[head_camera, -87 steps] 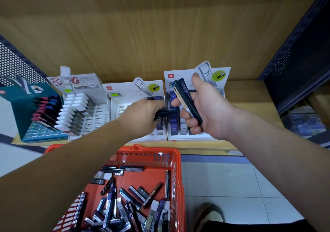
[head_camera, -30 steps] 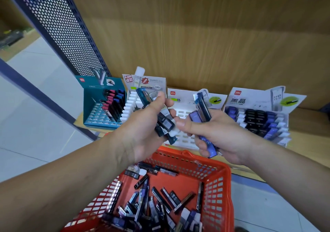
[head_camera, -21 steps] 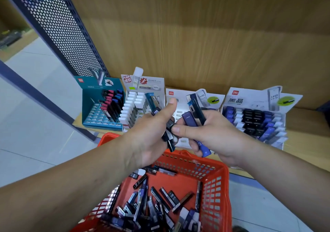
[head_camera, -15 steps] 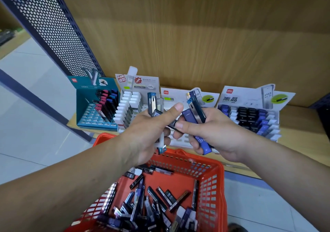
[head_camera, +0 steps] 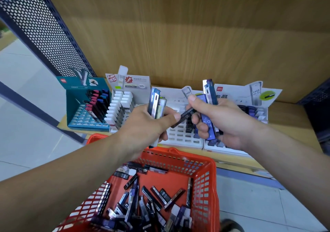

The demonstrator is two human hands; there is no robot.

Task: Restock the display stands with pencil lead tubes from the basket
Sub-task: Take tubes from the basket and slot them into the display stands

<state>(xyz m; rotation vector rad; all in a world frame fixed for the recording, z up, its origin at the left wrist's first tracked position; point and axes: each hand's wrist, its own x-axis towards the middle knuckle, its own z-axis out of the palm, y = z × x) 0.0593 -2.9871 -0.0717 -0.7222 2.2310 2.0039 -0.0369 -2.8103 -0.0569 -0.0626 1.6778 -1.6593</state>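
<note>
Orange basket (head_camera: 211, 176) fills lower centre and is cut off by the bottom edge. Loose tubes (head_camera: 148, 201) inside are piled and blurred, too overlapped to count.

Left hand (head_camera: 146, 126) is mid-frame, fingers curled round 2 upright tubes: blue-grey tube (head_camera: 154, 103) and clear tube (head_camera: 162, 106), lower ends buried in the palm. Right hand (head_camera: 226, 123) is beside it, fingers wrapped round purple tube (head_camera: 205, 123) plus blue tubes (head_camera: 210, 92) sticking up past the thumb, 2 as far as I can tell. Dark tube (head_camera: 185, 115) bridges the two hands: left thumb tip on it, other end behind the right fingers. Which hand carries it, cannot tell.

Stands: 4 in a row on wooden shelf (head_camera: 289, 117).
- Teal stand (head_camera: 78, 90): far left.
- White stand (head_camera: 132, 81): next.
- Third stand (head_camera: 178, 137): mostly hidden behind both hands.
- Fourth stand (head_camera: 246, 90): right, lower part covered by the right hand.

Open slots show in the front rows of the teal and third stands. Basket's far rim sits just below the shelf's front edge. Bare shelf lies right of the fourth stand. Perforated panel (head_camera: 35, 26) closes off the upper left.
</note>
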